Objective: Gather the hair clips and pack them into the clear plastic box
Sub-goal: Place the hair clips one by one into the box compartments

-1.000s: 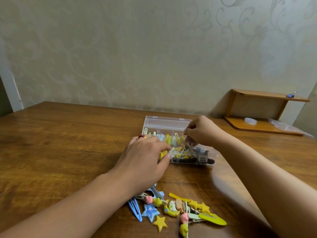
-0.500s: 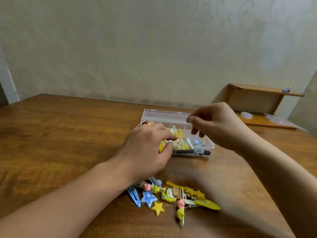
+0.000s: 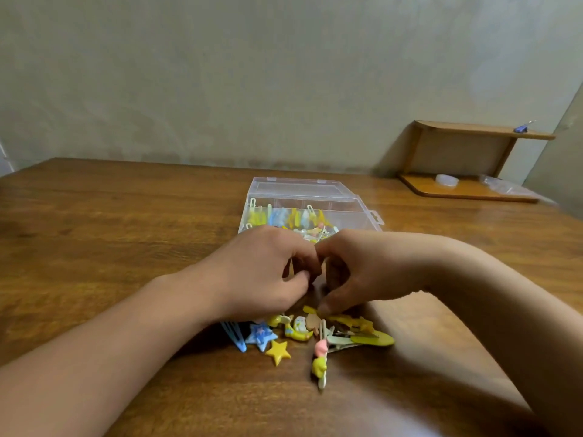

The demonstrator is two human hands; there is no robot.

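The clear plastic box [image 3: 303, 188] lies open at the table's middle with several yellow, blue and white hair clips [image 3: 284, 217] inside. A loose pile of hair clips [image 3: 315, 331] lies nearer me: a yellow star [image 3: 278, 351], a blue star [image 3: 261, 334], blue snap clips [image 3: 235, 337] and a long yellow clip [image 3: 373, 339]. My left hand [image 3: 262, 272] hovers between box and pile, fingers curled, nothing visible in it. My right hand [image 3: 362, 269] reaches down beside it, thumb touching the pile's far edge; its fingertips are hidden.
The wooden table [image 3: 110, 247] stretches left and right. A small wooden shelf [image 3: 467, 159] stands at the back right against the wall, with a white round lid [image 3: 446, 179], a plastic bag [image 3: 501, 186] and a small blue clip [image 3: 520, 129] on it.
Both hands have drawn back from the box toward me and come down together over the loose pile. The camera has tilted down and closer.
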